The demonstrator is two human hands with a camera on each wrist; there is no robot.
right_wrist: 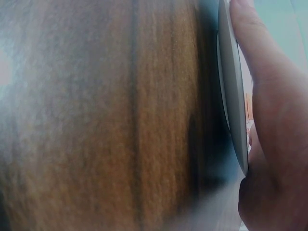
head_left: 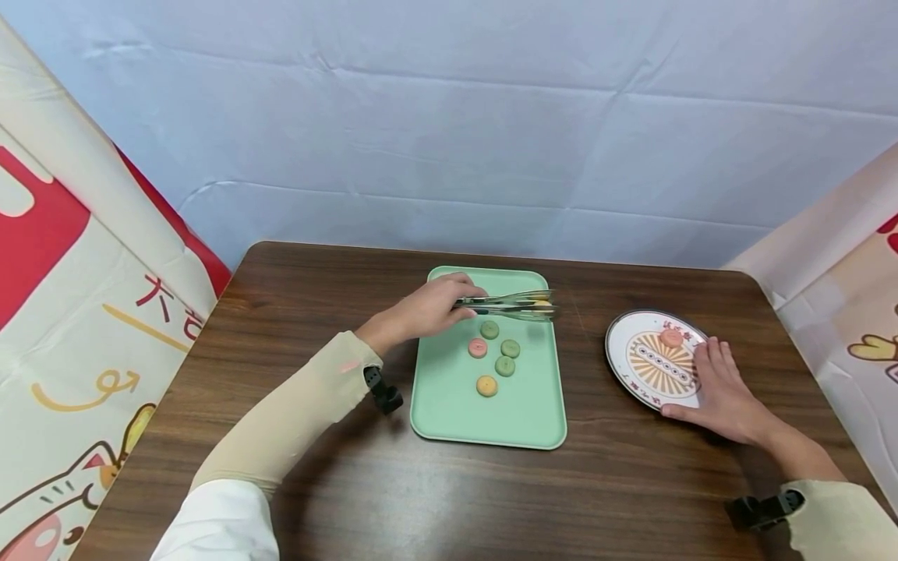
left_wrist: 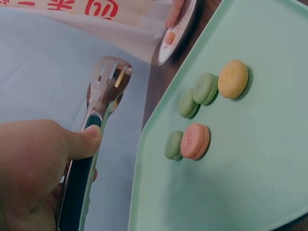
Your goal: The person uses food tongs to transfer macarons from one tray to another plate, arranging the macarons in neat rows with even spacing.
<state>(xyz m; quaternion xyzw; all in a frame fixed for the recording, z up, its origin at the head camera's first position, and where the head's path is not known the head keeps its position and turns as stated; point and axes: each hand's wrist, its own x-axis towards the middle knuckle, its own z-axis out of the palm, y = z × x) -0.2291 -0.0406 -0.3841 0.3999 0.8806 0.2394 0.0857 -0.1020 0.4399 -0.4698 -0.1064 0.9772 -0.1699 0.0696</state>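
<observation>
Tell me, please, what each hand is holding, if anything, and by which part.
The left hand holds the tongs by their dark handle; a yellow macaron shows between the tips. The right hand rests on the edge of the plate.

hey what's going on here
A person's left hand holds metal tongs over a green tray, with something yellow showing between their ends. The right hand rests at the rim of a plate bearing one pink macaron. Three green macarons, another pink macaron and a yellow macaron lie on the tray.
</observation>
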